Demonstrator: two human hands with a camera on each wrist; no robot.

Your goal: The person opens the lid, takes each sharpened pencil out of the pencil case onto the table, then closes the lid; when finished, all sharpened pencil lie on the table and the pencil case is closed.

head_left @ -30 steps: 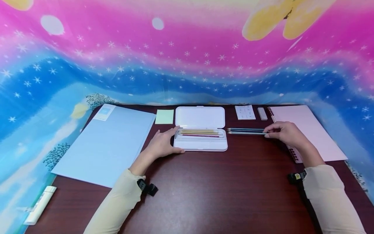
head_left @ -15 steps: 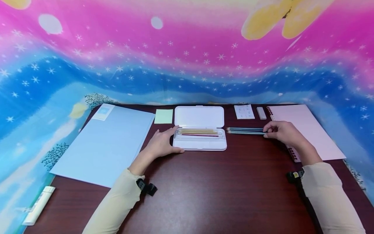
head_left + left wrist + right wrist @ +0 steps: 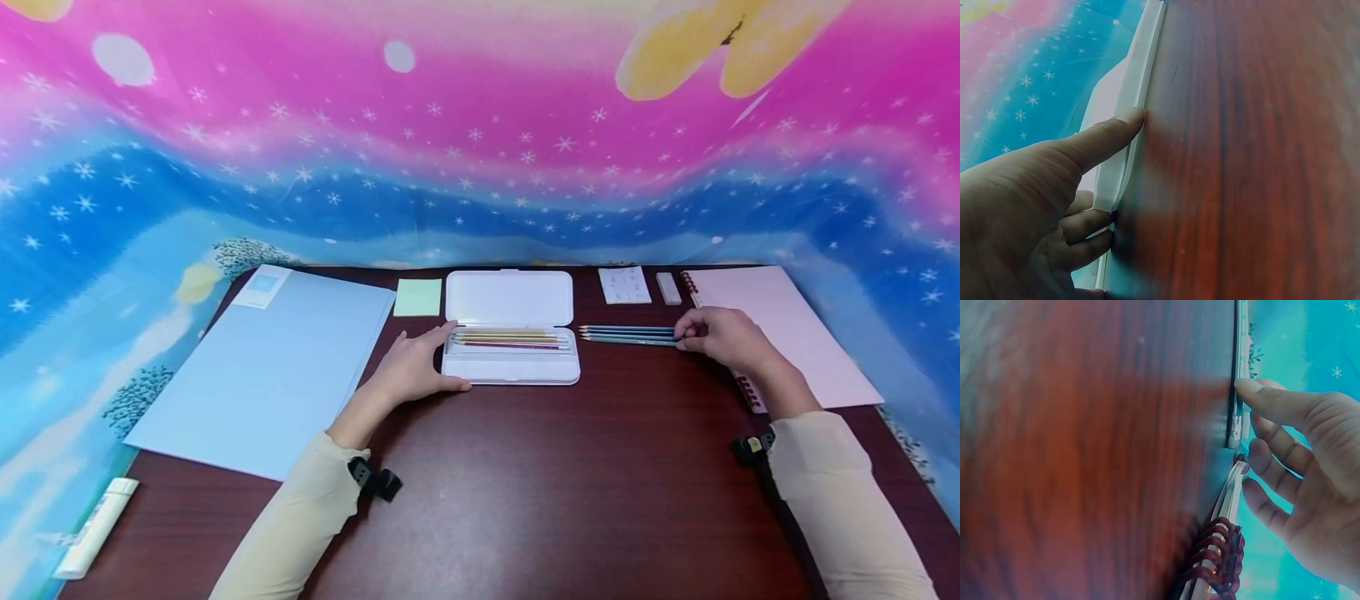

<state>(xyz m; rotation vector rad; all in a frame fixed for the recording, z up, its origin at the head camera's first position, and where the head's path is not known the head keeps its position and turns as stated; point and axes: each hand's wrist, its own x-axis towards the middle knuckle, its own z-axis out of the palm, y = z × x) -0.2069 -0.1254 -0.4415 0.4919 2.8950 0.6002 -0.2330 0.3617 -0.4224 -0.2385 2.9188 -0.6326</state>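
Note:
A white pencil case point(image 3: 512, 298) lies open at the back middle of the table, its lid tipped back. Gold-toned pencils and a red one point(image 3: 517, 344) lie in its tray. My left hand point(image 3: 408, 367) holds the case by its left end, thumb at the near edge and fingers at the far side; the left wrist view shows the thumb on the case's side wall point(image 3: 1138, 75). To the right, my right hand point(image 3: 723, 337) pinches the ends of several dark blue-green pencils point(image 3: 628, 335) lying side by side, tips toward the case. The fingertips hide those ends in the head view.
A pink spiral notebook point(image 3: 810, 333) lies under the right forearm; a blue folder point(image 3: 262, 375) lies left. Along the back are green sticky notes point(image 3: 417, 297), a small printed paper point(image 3: 625, 285) and an eraser point(image 3: 668, 288). A white tube point(image 3: 97, 529) lies front left.
The blue-green pencils have spread slightly apart in the right hand, so more of them show. The left hand and the case stay in place; the whole head view has shifted a little.

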